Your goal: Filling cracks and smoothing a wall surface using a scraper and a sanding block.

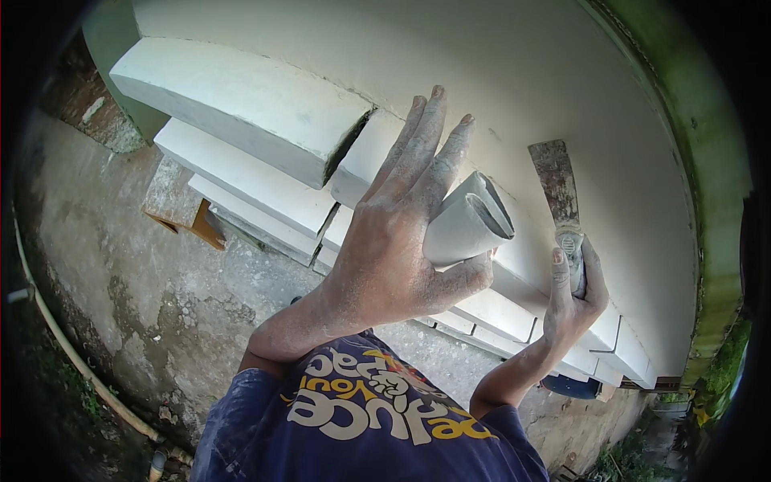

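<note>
My left hand is raised in the middle, its fingers stretched out toward the white wall and dusted with white powder. In the crook between its thumb and forefinger sits a rolled sheet, pale outside and grey within. Whether the fingertips touch the wall cannot be told. To the right, my right hand is closed around the handle of a putty knife. Its worn, stained blade points up in front of the wall, and white dust covers the handle.
White stepped ledges with dark gaps run along the wall's lower part. Below lies a stained concrete floor. A small brown wooden piece stands near the ledges. A long pipe curves along the left, and a green border edges the wall.
</note>
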`<state>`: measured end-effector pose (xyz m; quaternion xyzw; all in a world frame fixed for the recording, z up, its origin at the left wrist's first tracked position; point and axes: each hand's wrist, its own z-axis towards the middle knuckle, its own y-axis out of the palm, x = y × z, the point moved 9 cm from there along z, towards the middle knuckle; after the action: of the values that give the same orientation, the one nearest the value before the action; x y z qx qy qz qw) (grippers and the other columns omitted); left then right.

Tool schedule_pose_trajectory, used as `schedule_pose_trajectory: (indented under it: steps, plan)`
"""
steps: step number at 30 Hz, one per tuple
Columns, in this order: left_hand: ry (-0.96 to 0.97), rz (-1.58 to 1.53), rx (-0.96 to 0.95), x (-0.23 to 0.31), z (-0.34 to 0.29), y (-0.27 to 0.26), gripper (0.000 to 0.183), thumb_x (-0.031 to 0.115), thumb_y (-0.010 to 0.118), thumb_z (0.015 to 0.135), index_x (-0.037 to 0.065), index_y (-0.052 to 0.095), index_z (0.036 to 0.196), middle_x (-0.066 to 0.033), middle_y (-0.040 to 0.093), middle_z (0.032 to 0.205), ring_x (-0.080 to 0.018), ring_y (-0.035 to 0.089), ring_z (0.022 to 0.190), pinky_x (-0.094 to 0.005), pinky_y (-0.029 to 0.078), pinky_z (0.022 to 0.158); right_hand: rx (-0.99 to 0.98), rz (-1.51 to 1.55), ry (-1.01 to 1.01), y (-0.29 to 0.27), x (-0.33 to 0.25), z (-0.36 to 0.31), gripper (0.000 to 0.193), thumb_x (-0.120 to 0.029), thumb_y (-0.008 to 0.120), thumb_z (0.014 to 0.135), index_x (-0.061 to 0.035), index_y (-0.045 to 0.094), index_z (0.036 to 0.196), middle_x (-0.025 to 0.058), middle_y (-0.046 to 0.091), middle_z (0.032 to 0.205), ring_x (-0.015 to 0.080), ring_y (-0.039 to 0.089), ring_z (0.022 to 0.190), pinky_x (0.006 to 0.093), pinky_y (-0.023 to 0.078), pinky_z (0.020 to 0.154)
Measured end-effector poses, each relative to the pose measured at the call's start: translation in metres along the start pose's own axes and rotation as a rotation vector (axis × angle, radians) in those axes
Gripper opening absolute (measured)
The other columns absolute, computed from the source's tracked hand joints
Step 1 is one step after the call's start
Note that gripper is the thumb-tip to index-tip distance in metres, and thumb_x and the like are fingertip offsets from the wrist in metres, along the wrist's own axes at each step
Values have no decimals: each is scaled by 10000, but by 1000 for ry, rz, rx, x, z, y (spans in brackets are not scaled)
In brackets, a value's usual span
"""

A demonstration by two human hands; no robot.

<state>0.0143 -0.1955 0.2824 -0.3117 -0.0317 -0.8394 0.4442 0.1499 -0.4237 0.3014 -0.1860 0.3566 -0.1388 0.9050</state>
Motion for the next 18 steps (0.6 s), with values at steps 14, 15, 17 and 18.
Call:
schedule_pose_trajectory:
  steps: [14,15,17,18]
  plan:
    - [209,73,-522,23,-18,89,674,473,478,976,-160,557,1193,-492,234,1494,-615,289,1414,-640,305,1165,334,243,327,-38,39,-94,445,-186,789,908,88,651,1230,6,596,793,42,466,612,194,326,513]
    - [197,-81,-627,24,-23,89,792,575,451,992,-181,554,1203,-490,254,1489,-592,333,1406,-624,289,1182,341,205,359,-39,40,-97,436,-177,793,903,88,659,1223,19,634,827,59,511,639,199,385,540]
    - [198,-93,-605,26,-21,70,788,568,432,998,-176,526,1241,-476,271,1492,-581,361,1394,-601,307,1182,281,126,243,-35,23,-85,429,-167,797,894,72,669,1226,53,670,877,86,560,704,227,432,615]
    - [191,-103,-567,26,-18,59,785,560,413,1004,-171,498,1279,-462,287,1494,-570,389,1382,-579,325,1183,206,45,117,-28,5,-73,424,-157,801,884,55,680,1230,88,707,928,113,609,769,254,479,690]
